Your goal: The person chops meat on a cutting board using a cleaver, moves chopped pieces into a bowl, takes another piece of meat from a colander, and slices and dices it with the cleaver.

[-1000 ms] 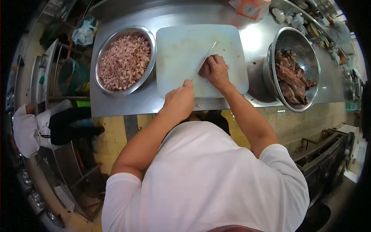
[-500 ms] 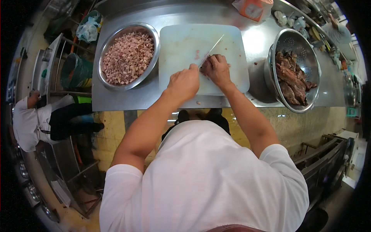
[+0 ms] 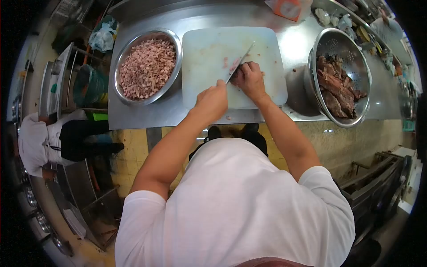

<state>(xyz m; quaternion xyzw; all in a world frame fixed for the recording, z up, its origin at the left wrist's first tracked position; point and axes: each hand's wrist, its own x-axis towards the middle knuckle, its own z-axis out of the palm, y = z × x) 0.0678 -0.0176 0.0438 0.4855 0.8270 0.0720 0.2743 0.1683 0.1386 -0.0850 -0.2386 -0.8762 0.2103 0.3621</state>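
Note:
My left hand [image 3: 211, 100] is closed round the handle of a knife [image 3: 241, 61], whose long blade points up and to the right across a white cutting board [image 3: 200, 49]. Against the blade's right side lies a dark piece of cooked meat [image 3: 236, 80], mostly hidden under the curled fingers of my right hand [image 3: 251, 81]. A few small pink bits of cut meat [image 3: 226, 61] lie on the board left of the blade. To the left, a steel bowl [image 3: 179, 62] is heaped with diced meat [image 3: 147, 69].
At the right of the steel table [image 3: 296, 44] stands a colander [image 3: 321, 44] with large browned meat pieces [image 3: 336, 89] in it. An orange and white bag [image 3: 289, 9] sits at the back. Another person [image 3: 49, 138] in white is at the far left.
The blade has tilted so that its flat side shows more, and a few more cut bits lie left of it. My right hand stays on the meat.

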